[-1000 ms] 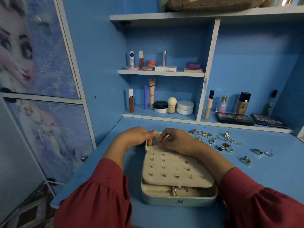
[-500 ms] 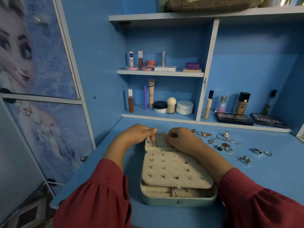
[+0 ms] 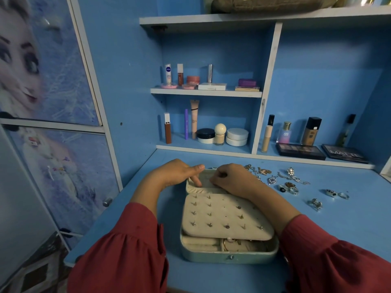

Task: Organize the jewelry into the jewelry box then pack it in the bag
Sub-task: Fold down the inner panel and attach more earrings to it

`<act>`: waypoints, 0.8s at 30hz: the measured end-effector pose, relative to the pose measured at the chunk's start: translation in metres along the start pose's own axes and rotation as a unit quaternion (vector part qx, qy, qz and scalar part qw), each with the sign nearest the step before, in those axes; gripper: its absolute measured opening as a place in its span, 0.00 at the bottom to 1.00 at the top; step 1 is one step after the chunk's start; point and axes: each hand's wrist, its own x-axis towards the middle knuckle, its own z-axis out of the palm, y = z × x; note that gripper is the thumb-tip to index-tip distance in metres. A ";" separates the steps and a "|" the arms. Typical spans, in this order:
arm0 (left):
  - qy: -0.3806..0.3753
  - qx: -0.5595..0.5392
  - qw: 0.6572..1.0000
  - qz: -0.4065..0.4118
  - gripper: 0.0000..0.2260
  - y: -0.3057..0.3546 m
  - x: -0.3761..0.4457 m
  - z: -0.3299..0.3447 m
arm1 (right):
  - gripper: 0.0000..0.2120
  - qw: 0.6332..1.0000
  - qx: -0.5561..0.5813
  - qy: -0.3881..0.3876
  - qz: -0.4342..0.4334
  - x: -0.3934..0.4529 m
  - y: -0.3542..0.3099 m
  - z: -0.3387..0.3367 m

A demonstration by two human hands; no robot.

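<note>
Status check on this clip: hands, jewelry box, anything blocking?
Both hands at far compartment of open pale-green jewelry box. Right pinching something small. Loose silver rings remain on blue desk. Nothing blocking.

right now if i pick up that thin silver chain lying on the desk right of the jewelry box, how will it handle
The silver chain lies in loose curves on the desk, so it will probably hang limp from the fingers. Its links look very fine, so it is likely light and may slip from a loose pinch. It lies close to other pieces and could snag or drag them.
</note>
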 end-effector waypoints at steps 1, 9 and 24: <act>0.007 -0.005 1.000 0.003 0.22 0.000 0.001 0.000 | 0.09 1.000 0.002 0.000 -0.001 -0.001 0.000 0.000; 0.180 -0.064 0.977 0.093 0.10 0.004 0.020 0.019 | 0.08 0.991 0.069 0.100 0.058 -0.004 0.015 -0.025; 0.202 -0.116 0.966 0.110 0.05 0.007 0.035 0.040 | 0.09 0.936 -0.138 0.193 0.261 -0.010 0.095 -0.056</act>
